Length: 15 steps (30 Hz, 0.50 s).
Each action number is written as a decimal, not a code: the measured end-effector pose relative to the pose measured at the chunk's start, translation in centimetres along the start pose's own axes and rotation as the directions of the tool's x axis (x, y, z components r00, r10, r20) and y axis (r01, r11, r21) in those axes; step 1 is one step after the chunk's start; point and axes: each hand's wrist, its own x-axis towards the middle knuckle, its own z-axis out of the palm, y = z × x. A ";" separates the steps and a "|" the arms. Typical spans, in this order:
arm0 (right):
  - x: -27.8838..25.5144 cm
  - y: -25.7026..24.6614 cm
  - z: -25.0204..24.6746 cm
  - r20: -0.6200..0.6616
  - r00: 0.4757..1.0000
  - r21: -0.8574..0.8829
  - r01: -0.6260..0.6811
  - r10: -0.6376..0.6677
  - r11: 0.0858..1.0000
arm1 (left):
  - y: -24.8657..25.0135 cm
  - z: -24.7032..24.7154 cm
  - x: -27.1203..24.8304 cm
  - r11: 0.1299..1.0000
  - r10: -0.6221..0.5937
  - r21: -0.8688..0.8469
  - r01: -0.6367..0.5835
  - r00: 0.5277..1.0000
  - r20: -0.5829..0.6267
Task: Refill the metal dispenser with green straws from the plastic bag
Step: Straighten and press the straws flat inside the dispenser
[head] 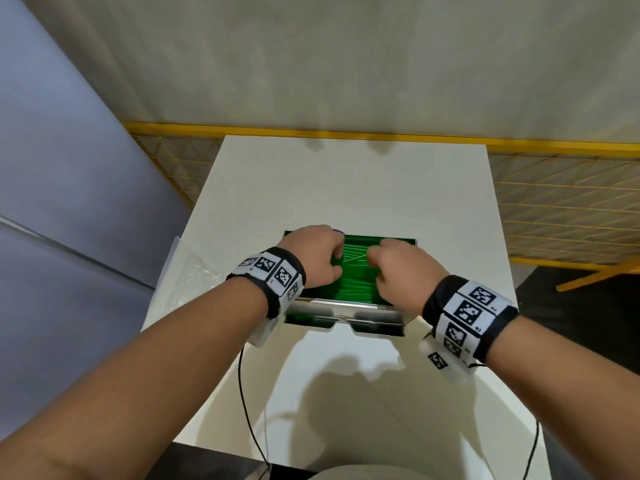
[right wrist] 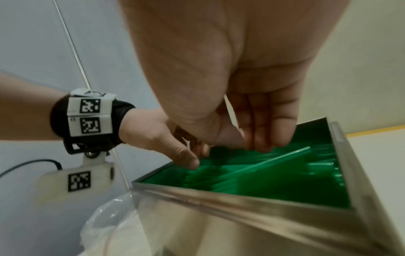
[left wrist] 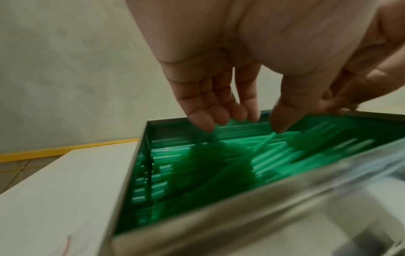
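The metal dispenser [head: 346, 308] stands open-topped on the white table [head: 346, 185], filled with green straws [head: 349, 289]. Both hands reach down into it from above. My left hand [head: 334, 261] is over the left half; in the left wrist view its fingers [left wrist: 201, 121] are nearly straight and their tips touch the straws [left wrist: 219, 164]. My right hand [head: 375, 261] is over the right half, its fingers [right wrist: 263, 143] straight and resting on the pile. One straw [right wrist: 274, 162] lies slantwise across the others. The clear plastic bag [head: 194, 271] lies crumpled left of the dispenser [right wrist: 241, 195].
A yellow-framed wire mesh fence [head: 554, 209] runs behind and to the right of the table. A grey wall panel stands at the left. Thin black cables [head: 242, 393] hang from both wrists over the table's near part.
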 end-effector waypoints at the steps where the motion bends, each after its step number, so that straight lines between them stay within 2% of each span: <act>1: 0.3 0.2 0.1 -0.011 1.000 -0.017 0.001 -0.001 1.000 | -0.2 0.3 0.2 1.000 -0.007 0.019 0.006 1.000 0.021; 3: 0.9 0.2 0.5 0.114 0.993 -0.132 -0.007 0.022 0.991 | -0.5 1.0 0.5 0.998 -0.003 0.068 -0.003 0.997 0.075; 5: 1.2 -0.1 0.9 0.289 0.956 -0.272 0.038 0.044 0.962 | -0.5 2.0 0.5 0.995 0.007 0.100 -0.021 0.991 0.133; 7: 1.3 -0.2 0.9 0.362 0.931 -0.310 0.078 0.042 0.947 | -0.4 2.6 0.3 0.994 -0.003 0.104 -0.017 0.983 0.182; 10: 1.4 -0.1 0.4 0.299 0.954 -0.270 0.050 0.034 0.961 | -0.2 2.1 0.3 0.994 -0.034 0.105 0.012 0.978 0.208; 13: 1.7 -0.1 0.1 0.078 0.997 -0.293 0.048 -0.027 0.955 | -0.4 1.4 0.6 0.991 -0.059 0.134 0.027 0.970 0.237; 15: 1.8 -0.4 -0.1 0.022 0.999 -0.332 0.049 -0.044 0.942 | -0.8 1.3 0.7 0.982 -0.072 0.185 0.033 0.975 0.209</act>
